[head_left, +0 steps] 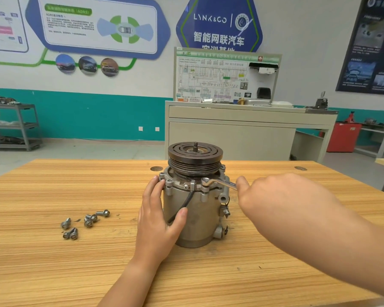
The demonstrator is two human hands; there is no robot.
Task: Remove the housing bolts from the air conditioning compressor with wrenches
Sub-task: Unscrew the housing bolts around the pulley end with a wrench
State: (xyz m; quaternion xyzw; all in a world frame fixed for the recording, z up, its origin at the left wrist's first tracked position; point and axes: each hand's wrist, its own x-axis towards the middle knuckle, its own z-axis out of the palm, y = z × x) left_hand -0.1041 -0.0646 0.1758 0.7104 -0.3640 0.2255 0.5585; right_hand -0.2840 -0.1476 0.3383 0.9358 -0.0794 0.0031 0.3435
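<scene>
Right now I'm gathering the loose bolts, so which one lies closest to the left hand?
The bolt at the group's right end, lying on its side, nearest the left hand resting on the compressor; the other bolts lie further left.

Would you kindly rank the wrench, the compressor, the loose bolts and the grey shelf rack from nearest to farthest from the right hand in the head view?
1. wrench, gripped in the right hand.
2. compressor, just left of it.
3. loose bolts, farther to the left.
4. grey shelf rack, far left in the background.
</scene>
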